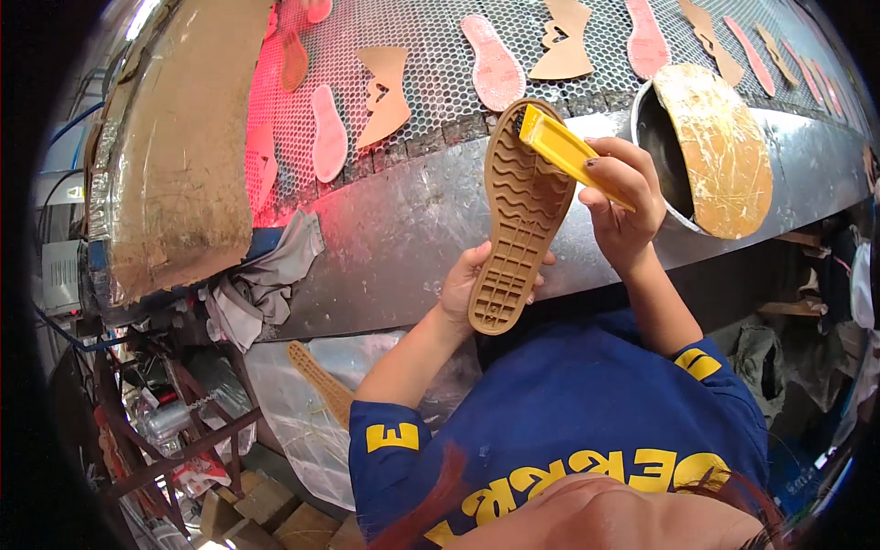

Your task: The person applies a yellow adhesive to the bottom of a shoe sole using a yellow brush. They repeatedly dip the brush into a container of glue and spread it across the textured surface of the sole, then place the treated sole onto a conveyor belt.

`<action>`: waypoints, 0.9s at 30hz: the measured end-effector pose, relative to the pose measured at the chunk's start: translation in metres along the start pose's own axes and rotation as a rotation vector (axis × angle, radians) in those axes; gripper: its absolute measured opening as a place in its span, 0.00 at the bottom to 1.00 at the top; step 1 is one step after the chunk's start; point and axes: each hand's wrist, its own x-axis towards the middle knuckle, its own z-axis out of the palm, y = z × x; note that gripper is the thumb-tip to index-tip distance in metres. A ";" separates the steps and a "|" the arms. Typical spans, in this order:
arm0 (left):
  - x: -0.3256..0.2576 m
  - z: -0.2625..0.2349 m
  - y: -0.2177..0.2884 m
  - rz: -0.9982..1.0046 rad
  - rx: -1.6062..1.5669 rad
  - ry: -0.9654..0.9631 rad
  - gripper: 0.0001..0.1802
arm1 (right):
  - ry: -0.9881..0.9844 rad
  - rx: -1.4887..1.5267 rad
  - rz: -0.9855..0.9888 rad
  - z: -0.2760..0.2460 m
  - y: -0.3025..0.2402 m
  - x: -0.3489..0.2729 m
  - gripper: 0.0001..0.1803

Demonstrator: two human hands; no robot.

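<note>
**solefan:** Going left to right: there's a big sheet of brown cardboard (188, 137) leaning at the left end of the mesh conveyor (440, 73), with a grey rag (261, 284) bunched under it. Pink insoles (495, 60) and tan cut-outs (385, 92) are spread over the mesh. The left hand (472, 284) props up a tan rubber outsole (521, 215), tread side facing us, fingers curled round its heel from behind.

**gluepot:** And the right hand (623, 197)?

**solefan:** Fingers pinched round a yellow brush handle (568, 154), its head sitting on the toe of the outsole. Just right of it is a metal pot (665, 151) with a crusty board (720, 147) laid across it.

**gluepot:** So the coating step, I'd guess, started at the toe?

**solefan:** Looks that way to me. The next stroke probably needs the sole held steady while the brush pulls down toward the heel.
</note>
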 end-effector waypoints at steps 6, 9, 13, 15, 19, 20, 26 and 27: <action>-0.002 0.012 0.002 -0.011 0.173 0.005 0.38 | -0.007 0.030 0.025 0.002 -0.001 -0.002 0.18; -0.004 0.017 0.006 -0.020 0.192 -0.001 0.41 | -0.034 0.016 0.012 0.004 -0.002 -0.002 0.19; -0.003 0.014 0.010 -0.008 0.259 -0.027 0.43 | -0.063 0.082 0.033 0.004 -0.003 -0.002 0.19; -0.003 0.011 0.010 -0.011 0.255 -0.037 0.44 | -0.097 0.099 0.028 0.003 -0.004 -0.002 0.18; -0.003 0.009 0.014 -0.002 0.231 -0.057 0.43 | -0.194 0.195 0.057 0.001 -0.005 -0.002 0.18; -0.003 0.007 0.014 -0.001 0.206 -0.064 0.43 | -0.218 0.228 0.069 0.000 -0.006 -0.002 0.18; -0.005 0.004 0.014 0.017 0.085 -0.046 0.42 | -0.359 0.311 0.101 -0.004 -0.012 -0.008 0.17; -0.005 0.005 0.014 0.022 0.078 -0.036 0.42 | -0.375 0.312 0.101 -0.005 -0.015 -0.010 0.17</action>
